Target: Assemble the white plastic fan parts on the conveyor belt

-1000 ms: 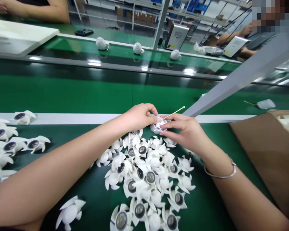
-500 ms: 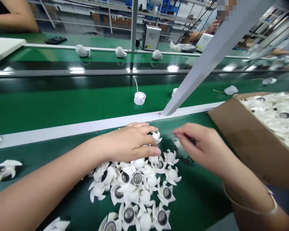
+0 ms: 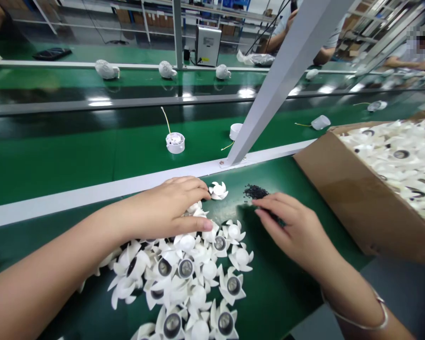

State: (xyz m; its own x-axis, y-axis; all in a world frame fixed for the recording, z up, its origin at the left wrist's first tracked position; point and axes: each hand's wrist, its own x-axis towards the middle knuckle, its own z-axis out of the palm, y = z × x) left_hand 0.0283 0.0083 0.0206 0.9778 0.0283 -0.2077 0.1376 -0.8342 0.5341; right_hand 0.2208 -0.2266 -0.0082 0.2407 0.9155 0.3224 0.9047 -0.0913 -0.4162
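My left hand [image 3: 180, 205] lies palm down over the far side of a pile of white fan wheels [image 3: 186, 269], its fingers stretched out. Its fingertips reach the edge of a single white fan wheel [image 3: 218, 191] beyond the pile. Some wheels show a dark round hub opening, others a rounded white cap. To the right, my right hand [image 3: 290, 226] is low over the green table with thumb and forefinger close together at the near edge of a heap of tiny black parts [image 3: 255, 191]. Anything between those fingertips is too small to make out.
A cardboard box [image 3: 368, 193] full of white fan wheels stands at the right. A slanted grey post [image 3: 269, 89] rises from the white rail [image 3: 141, 182]. Beyond it, a green conveyor carries white round housings [image 3: 175, 143] with wires. People sit across the line.
The view has shifted, and the box and post appear further left. My right hand has drawn back slightly, so the black heap shows more. The single fan wheel is more exposed beside my left hand.
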